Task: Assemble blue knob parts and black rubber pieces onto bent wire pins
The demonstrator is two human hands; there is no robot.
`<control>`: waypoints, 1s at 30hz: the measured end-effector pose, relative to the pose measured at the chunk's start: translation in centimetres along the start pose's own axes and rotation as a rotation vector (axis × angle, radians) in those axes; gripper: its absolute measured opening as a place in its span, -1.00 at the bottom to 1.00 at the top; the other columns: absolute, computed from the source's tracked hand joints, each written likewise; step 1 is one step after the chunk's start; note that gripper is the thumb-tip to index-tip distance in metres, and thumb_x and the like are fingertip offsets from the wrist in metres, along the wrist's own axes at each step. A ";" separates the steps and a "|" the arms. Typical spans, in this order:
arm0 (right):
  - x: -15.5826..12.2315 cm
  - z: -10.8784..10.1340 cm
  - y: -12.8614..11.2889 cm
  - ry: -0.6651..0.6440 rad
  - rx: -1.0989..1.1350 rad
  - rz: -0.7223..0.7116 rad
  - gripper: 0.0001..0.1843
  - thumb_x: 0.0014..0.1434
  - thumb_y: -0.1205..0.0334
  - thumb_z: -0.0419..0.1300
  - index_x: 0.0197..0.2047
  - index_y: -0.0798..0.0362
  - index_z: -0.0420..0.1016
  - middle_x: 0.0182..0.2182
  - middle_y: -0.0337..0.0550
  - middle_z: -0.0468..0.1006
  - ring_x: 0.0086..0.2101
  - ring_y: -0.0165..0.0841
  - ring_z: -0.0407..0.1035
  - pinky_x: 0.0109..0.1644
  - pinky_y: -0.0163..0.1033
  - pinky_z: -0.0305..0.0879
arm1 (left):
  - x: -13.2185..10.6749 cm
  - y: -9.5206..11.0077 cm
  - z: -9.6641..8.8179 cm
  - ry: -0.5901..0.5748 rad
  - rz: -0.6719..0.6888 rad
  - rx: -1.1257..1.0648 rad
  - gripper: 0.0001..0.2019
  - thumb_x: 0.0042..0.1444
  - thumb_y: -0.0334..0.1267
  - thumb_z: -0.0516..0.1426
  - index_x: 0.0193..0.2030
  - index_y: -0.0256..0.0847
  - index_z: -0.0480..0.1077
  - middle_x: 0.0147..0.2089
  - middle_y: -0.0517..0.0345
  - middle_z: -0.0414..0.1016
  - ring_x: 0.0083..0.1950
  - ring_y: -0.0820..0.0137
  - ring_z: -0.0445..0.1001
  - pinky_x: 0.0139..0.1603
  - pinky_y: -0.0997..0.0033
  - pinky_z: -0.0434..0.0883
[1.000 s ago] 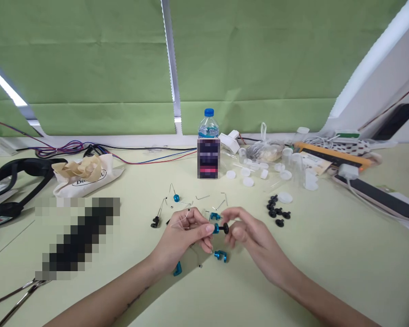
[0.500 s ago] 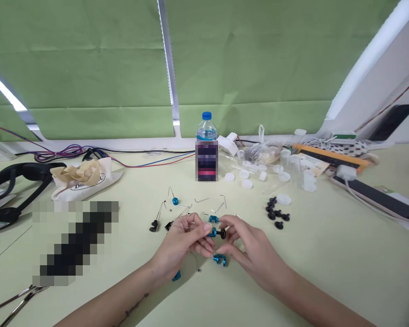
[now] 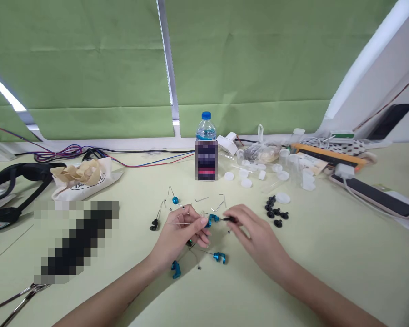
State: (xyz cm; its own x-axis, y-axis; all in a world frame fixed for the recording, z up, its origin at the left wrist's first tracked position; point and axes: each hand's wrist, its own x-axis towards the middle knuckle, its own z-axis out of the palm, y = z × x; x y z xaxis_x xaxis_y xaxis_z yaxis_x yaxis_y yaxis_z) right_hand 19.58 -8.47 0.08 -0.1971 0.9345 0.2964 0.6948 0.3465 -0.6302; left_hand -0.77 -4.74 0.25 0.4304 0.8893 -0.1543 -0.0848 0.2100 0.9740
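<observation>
Between the thumb and fingers of my left hand (image 3: 180, 231) is a small blue metal fitting (image 3: 209, 221); a thin wire extends leftward past the fingers. My right hand (image 3: 255, 231) pinches a black thumbscrew (image 3: 229, 219) just right of the blue metal, its tip pointing at it. Whether the two touch is too small to tell. Below the hands lie a blue hook-shaped fitting (image 3: 219, 258) with a wire and another blue fitting (image 3: 176, 270). A black fitting on a wire (image 3: 154, 224) and a blue round piece (image 3: 175, 200) rest to the left.
Several black thumbscrews (image 3: 276, 212) lie to the right near a white cap (image 3: 282, 198). Beyond the hands are hex keys (image 3: 218, 206), a water bottle (image 3: 206, 131) and clear tubes with white caps (image 3: 246, 182). A cloth pouch (image 3: 88, 181) sits at left; a power bank (image 3: 375, 195) at right.
My right fingers have closed on the black thumbscrew, which now sits higher and slightly farther right. My left hand has shifted a little up and left, uncovering the blue fitting below.
</observation>
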 end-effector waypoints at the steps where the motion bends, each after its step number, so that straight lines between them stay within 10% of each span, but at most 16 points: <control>1: 0.4 -0.5 0.7 0.037 -0.038 0.036 -0.80 0.30 0.25 -0.05 -0.08 -0.05 0.35 -0.16 -0.11 0.45 -0.23 -0.31 0.39 -0.15 -0.19 0.29 | 0.0 0.1 0.0 0.000 0.023 0.063 -0.75 0.03 -0.15 0.25 -0.43 -0.28 0.33 -0.44 0.12 0.53 -0.44 0.42 0.52 -0.41 0.47 0.51; 16: 2.3 -4.4 9.3 0.125 -0.469 0.167 -0.78 0.13 0.28 0.07 -0.48 0.03 0.49 -0.42 -0.05 0.48 -0.30 -0.13 0.28 -0.28 -0.08 0.19 | -0.2 -0.2 -0.4 -0.164 0.068 0.159 -0.74 0.16 -0.09 0.10 -0.21 -0.25 0.43 -0.28 0.10 0.39 -0.34 0.41 0.42 -0.44 0.46 0.47; 23: 1.8 -3.4 4.8 0.164 -0.429 0.055 -0.68 0.27 0.14 -0.01 0.02 0.02 0.39 -0.07 0.02 0.39 -0.07 -0.12 0.26 -0.03 -0.07 0.19 | -1.1 -0.3 -0.1 -0.151 0.234 0.715 -0.66 0.30 -0.15 -0.12 -0.04 -0.14 0.43 -0.31 0.12 0.42 -0.33 0.35 0.38 -0.29 0.42 0.31; 30: 0.8 -1.1 0.7 -0.279 0.076 -0.148 -0.71 0.32 0.08 -0.01 -0.06 -0.08 0.49 -0.19 -0.13 0.45 -0.13 -0.28 0.29 -0.08 -0.21 0.22 | -1.0 -0.9 0.9 -0.189 0.215 0.720 -0.81 0.26 -0.22 -0.03 -0.12 -0.16 0.36 -0.39 0.19 0.43 -0.36 0.37 0.40 -0.34 0.45 0.26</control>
State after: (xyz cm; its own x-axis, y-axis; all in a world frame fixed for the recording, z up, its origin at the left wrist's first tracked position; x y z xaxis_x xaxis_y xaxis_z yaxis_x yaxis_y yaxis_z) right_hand 20.70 -7.59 0.68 -0.4817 0.8560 0.1876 0.5925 0.4758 -0.6500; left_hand -0.35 -6.15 -0.31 0.6226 0.7824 0.0182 0.3936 -0.3331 0.8568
